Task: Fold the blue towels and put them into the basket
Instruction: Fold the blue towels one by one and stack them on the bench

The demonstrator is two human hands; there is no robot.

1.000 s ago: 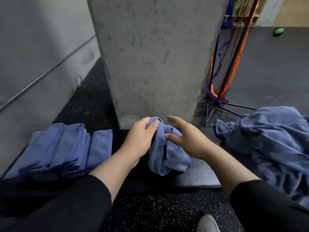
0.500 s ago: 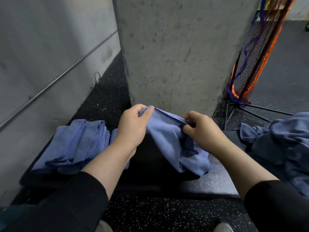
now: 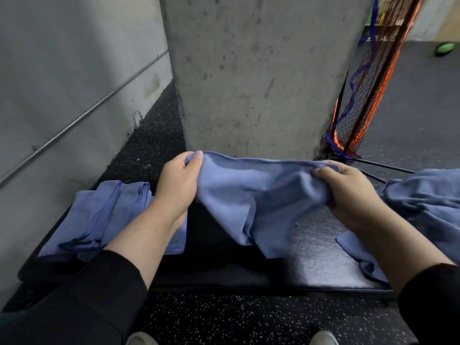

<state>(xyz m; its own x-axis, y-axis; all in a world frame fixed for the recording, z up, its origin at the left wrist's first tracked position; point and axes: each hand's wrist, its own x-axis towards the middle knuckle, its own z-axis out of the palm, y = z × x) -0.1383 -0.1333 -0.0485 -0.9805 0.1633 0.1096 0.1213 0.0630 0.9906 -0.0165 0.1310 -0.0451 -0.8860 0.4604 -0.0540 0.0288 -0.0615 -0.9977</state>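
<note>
Black long sleeves (image 3: 82, 300) pushed up both forearms, bare hands, light-coloured shoes (image 3: 322, 338)

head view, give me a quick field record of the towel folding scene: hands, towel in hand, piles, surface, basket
left hand: left hand pinches the top left corner of the held blue towel
right hand: right hand grips its top right edge
held towel: stretched between both hands, lower part hanging onto the black mat
folded towels: folded stack on the mat, left of the left arm
unfolded towels: crumpled pile at right
background: concrete pillar, netted frame
basket: not in view
</note>
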